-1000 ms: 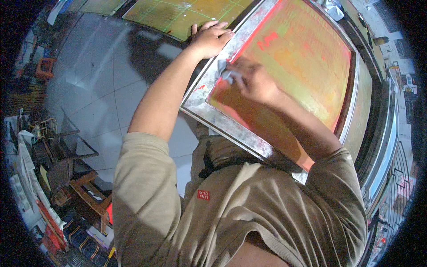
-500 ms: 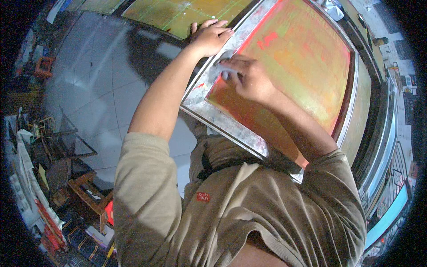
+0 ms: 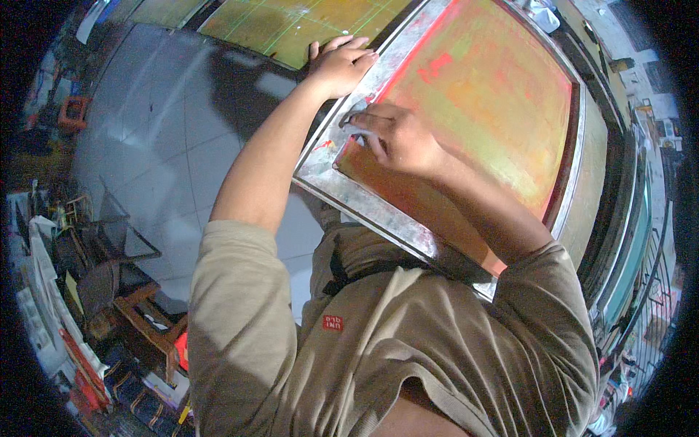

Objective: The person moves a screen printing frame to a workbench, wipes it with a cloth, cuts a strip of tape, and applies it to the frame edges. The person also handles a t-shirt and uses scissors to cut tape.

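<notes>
A large screen-printing frame leans in front of me, its silvery rim smeared with paint. Its mesh is yellow-green with patches of orange and red. My left hand lies over the rim's left edge, fingers spread and holding nothing. Just below it, my right hand is closed, fingertips bent, on a small pale wad that looks like a rag. That wad presses against the rim's left side near the lower-left corner of the mesh. Most of it is hidden by my fingers.
Behind stands another yellow-green panel with thin green lines. Grey floor tiles spread to the left, with a dark wooden chair and an orange stool beyond. More frames stack up on the right.
My right hand has slid with the wad slightly left and down along the rim. The left hand stays on the edge, nearly unmoved.
</notes>
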Available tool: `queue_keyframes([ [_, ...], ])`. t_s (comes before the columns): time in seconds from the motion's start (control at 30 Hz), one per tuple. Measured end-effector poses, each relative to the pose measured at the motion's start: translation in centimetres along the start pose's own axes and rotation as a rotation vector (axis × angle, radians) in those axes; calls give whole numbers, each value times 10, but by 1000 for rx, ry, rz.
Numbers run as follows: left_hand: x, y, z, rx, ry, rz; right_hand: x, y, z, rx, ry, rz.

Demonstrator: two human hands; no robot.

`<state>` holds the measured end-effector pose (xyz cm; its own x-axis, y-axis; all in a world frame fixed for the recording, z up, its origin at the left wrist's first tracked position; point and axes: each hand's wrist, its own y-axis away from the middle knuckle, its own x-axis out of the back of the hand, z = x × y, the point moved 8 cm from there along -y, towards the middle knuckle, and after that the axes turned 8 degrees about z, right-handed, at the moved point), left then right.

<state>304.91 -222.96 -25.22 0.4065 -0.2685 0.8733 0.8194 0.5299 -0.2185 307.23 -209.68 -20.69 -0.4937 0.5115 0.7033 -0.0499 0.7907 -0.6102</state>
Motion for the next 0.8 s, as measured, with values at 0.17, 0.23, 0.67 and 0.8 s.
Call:
queue_keyframes([
  [0.17,0,-1,-7,9,30,10,8,-15,27,-239,41,-121],
  [0.23,-1,-4,-8,7,51,33,3,-10,10,-123,-13,-97],
  [0.67,-6,-16,-11,-28,40,31,-4,-6,8,62,16,-43],
  [0.8,3,-15,-9,-12,-7,21,7,-17,37,-28,81,-50],
])
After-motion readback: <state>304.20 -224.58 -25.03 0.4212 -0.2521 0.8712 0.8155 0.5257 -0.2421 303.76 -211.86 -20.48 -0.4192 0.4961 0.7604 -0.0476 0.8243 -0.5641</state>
